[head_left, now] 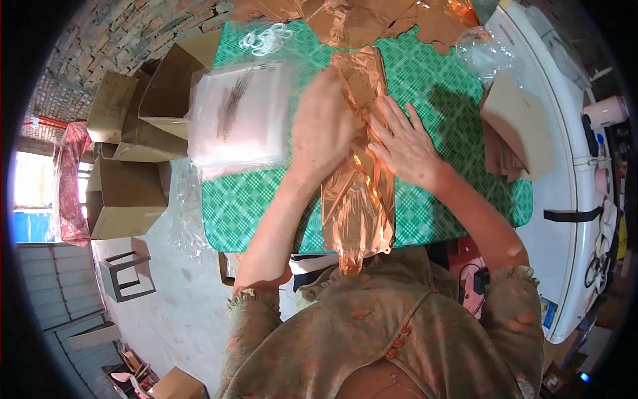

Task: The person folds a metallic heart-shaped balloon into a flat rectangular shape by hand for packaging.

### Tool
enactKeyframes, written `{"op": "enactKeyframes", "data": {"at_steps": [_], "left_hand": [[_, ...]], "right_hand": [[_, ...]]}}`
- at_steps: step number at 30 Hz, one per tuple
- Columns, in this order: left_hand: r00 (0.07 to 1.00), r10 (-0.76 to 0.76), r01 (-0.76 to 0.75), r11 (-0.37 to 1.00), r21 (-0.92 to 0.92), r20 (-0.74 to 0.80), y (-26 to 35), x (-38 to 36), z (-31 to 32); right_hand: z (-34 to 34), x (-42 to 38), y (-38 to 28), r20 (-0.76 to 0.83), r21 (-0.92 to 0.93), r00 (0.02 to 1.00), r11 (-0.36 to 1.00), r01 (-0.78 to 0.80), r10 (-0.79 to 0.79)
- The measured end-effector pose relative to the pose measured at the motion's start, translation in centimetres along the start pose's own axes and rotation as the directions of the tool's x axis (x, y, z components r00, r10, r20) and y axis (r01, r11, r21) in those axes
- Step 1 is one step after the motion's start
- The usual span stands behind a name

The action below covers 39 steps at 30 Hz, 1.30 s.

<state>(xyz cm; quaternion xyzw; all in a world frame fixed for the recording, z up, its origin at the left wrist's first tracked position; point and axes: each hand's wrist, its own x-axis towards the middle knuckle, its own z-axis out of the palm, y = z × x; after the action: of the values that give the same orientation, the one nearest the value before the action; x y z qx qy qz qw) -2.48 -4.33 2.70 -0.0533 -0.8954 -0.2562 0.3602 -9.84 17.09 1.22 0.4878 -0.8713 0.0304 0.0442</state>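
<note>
1. Lying lengthwise down the middle of the bench (pixel 458 120), a long copper foil balloon (pixel 359 199) runs from 12 o'clock towards the person at 6 o'clock, flat and uninflated; its near end hangs just over the bench edge, likely so the whole length can be pressed flat.
2. Left hand (pixel 323 126): blurred, palm down, fingers loosely together, resting on the upper left side of the foil balloon. It appears to press rather than grip; whether any finger curls under the foil cannot be told.
3. Right hand (pixel 402 143): fingers spread fairly wide and flat, laid on the right edge of the foil balloon at about 1 o'clock from its middle, pinning it to the bench.
4. Stack of clear plastic bags (pixel 239 116): at 10 o'clock from the hands, just beside the left hand, square to the bench edge and within easy reach.
5. Heap of more copper foil (pixel 359 16): at 12 o'clock, at the far end of the bench, touching the top of the foil balloon.
6. White rings (pixel 266 40): a small cluster at 11 o'clock, beyond the plastic bags.
7. Brown card sheets (pixel 522 126): at 3 o'clock, near the right bench edge, apart from the hands.
8. Cardboard boxes (pixel 133 146): on the floor at 9 o'clock, open.
</note>
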Motion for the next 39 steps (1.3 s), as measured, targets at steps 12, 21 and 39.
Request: {"op": "enactKeyframes", "data": {"at_steps": [12,21,39], "left_hand": [[0.931,0.106,-0.153,0.982,0.11,0.35,0.4,-2.5,2.5],[0.93,0.122,-0.193,0.965,0.178,0.347,0.7,-2.6,2.6],[0.912,0.069,-0.171,0.96,0.221,0.405,0.9,-2.5,2.6]], "right_hand": [[0.6,0.0,0.3,0.009,0.015,1.0,1.0,-0.01,0.01],[0.3,2.3,2.8,0.009,0.022,0.998,0.998,-0.065,0.064],[2.8,8.5,7.5,-0.136,-0.119,0.99,0.991,-0.057,0.041]]}}
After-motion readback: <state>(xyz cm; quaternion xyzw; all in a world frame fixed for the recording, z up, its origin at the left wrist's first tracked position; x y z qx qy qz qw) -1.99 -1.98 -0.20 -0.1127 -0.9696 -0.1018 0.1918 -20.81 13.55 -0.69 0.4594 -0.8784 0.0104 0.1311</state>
